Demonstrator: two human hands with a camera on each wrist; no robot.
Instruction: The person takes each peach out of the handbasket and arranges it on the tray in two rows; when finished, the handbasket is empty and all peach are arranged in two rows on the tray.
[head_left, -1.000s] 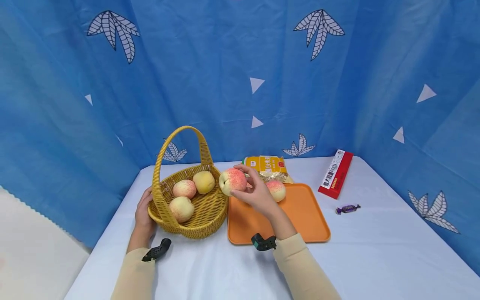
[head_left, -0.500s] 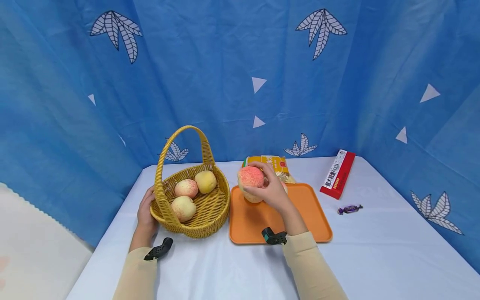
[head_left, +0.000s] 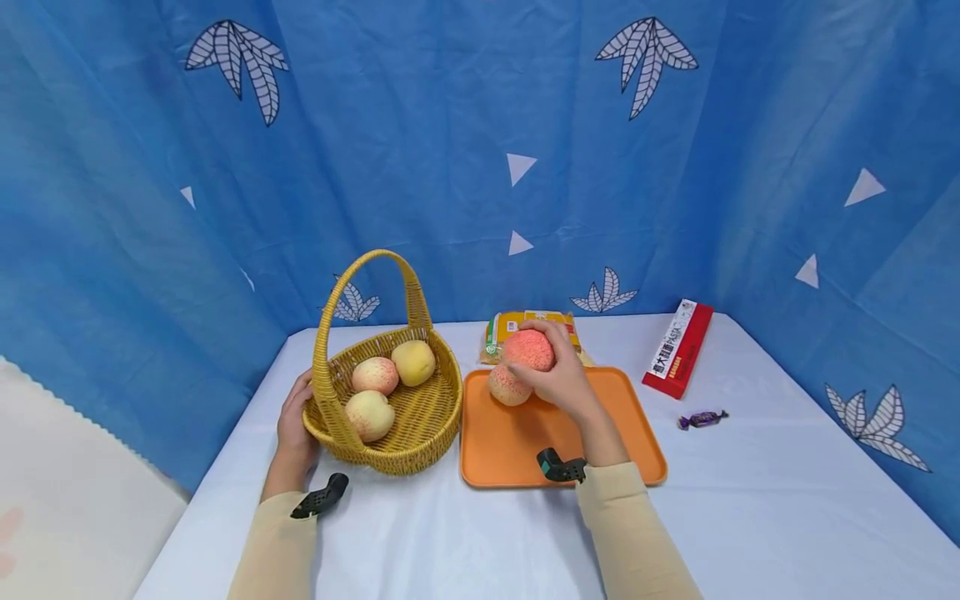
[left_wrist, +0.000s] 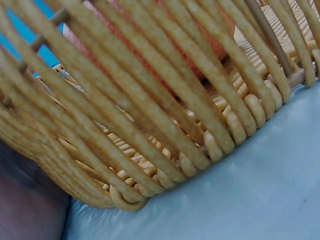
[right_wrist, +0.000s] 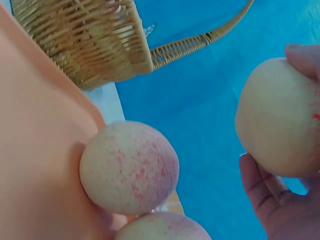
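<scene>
A wicker basket (head_left: 416, 454) stands at the left with three peaches inside, one of them yellow (head_left: 413, 362). My left hand (head_left: 297, 429) grips its left side; in the left wrist view the basket's weave (left_wrist: 150, 100) fills most of the picture. Above the orange tray (head_left: 502, 467), my right hand (head_left: 562, 379) holds a red peach (head_left: 529, 350) between thumb and fingers. Beneath it, a speckled peach (head_left: 510, 386) lies at the tray's back left. The right wrist view shows this speckled peach (right_wrist: 129, 167), a second one (right_wrist: 162, 229) beside it, and the held peach (right_wrist: 277, 117).
Behind the tray lies a yellow food packet (head_left: 498, 329). To the right are a red and white pasta box (head_left: 678, 350) and a small purple wrapped candy (head_left: 702, 420). A blue curtain (head_left: 450, 167) hangs behind the white table (head_left: 405, 542).
My right hand has carried the red peach rightward from the basket's right edge to above the tray, uncovering the speckled peach. My left hand has stayed on the basket.
</scene>
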